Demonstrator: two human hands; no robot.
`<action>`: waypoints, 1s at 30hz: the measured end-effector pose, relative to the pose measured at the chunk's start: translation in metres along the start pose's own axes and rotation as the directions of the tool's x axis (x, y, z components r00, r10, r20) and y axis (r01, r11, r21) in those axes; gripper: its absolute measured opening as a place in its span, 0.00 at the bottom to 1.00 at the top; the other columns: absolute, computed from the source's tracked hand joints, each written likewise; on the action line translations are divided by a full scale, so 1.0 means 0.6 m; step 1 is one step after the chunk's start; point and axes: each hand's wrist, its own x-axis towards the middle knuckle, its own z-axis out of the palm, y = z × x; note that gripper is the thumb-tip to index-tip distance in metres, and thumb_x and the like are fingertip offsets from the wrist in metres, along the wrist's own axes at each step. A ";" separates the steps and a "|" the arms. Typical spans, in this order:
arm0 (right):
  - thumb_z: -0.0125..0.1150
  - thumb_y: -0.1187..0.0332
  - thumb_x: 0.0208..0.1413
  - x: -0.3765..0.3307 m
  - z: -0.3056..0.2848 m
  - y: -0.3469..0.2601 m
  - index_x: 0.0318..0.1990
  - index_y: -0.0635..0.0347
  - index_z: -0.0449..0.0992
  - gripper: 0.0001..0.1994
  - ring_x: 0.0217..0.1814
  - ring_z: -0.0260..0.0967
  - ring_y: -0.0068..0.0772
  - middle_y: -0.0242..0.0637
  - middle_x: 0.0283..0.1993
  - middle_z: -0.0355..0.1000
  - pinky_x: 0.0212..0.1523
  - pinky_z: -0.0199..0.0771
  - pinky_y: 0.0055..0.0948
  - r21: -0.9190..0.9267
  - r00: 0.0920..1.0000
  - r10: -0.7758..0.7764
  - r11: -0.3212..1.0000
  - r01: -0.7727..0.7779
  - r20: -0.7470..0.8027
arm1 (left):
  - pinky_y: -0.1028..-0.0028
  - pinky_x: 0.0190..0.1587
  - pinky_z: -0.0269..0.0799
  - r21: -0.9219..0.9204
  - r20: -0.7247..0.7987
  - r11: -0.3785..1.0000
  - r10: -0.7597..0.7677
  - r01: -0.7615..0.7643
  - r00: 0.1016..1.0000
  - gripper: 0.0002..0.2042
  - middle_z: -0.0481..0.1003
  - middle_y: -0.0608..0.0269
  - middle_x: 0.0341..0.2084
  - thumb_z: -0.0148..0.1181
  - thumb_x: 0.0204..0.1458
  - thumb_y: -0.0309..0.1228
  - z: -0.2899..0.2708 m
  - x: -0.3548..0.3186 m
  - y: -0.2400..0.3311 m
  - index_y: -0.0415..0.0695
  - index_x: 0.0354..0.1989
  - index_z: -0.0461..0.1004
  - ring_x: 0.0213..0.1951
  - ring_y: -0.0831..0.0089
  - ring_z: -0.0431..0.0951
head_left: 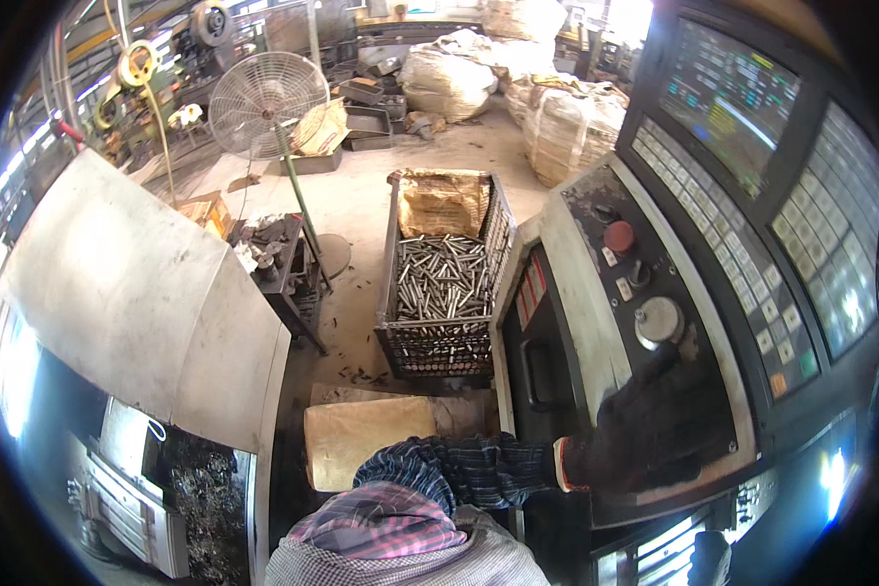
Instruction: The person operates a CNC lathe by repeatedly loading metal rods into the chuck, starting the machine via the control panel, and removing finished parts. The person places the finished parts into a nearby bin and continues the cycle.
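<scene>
A dark blue striped sleeve crosses in front of my chest toward the right. It ends at a pale and orange glove cuff and my left hand (645, 430) in a dark glove. That hand lies over the lower part of a machine's black control panel (708, 430), close below a round silver handwheel (658, 322). Its fingers merge with the dark panel, so their shape is hard to make out. Above the handwheel are a small dark rotary switch (639, 273) and a red mushroom button (618, 236). My right hand does not show.
A wire-mesh crate (435, 359) of short metal rods (444, 278) stands ahead. Cardboard (361, 439) lies before it. A pale machine cover (137, 283) bounds the left; a screen (732, 103) and keypad (728, 225) the right. Beyond are a fan (269, 103), a small table (288, 283) and white sacks (449, 78).
</scene>
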 end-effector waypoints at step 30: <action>0.64 0.54 0.57 -1.301 0.241 -0.134 0.48 0.63 0.82 0.21 0.51 0.78 0.46 0.51 0.47 0.80 0.54 0.75 0.39 0.630 -0.415 0.676 0.094 -0.771 -0.609 | 0.46 0.69 0.60 -0.939 0.278 0.338 0.619 0.071 0.735 0.22 0.76 0.50 0.54 0.67 0.56 0.39 0.004 -0.279 0.622 0.39 0.55 0.76 0.62 0.45 0.72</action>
